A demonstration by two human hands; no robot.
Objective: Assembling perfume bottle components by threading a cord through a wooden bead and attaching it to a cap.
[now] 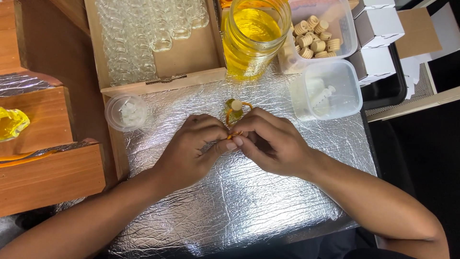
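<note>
My left hand (194, 148) and my right hand (270, 141) meet at the middle of the foil-covered work surface (239, 201). Both pinch a thin orange cord (234, 135) between thumbs and fingertips. The cord loops up around a small glass bottle (235, 109) with a cork stopper and yellow liquid inside. The bottle lies just beyond my fingertips; part of it is hidden by my right hand.
A large jar of yellow liquid (254, 36) stands behind the bottle. Beside it are a tub of corks (318, 38), a clear tub with a syringe (328, 91), a small round lidded cup (127, 112), a wooden tray of empty glass bottles (143, 33), white boxes (378, 45) and wooden steps (43, 144) at left.
</note>
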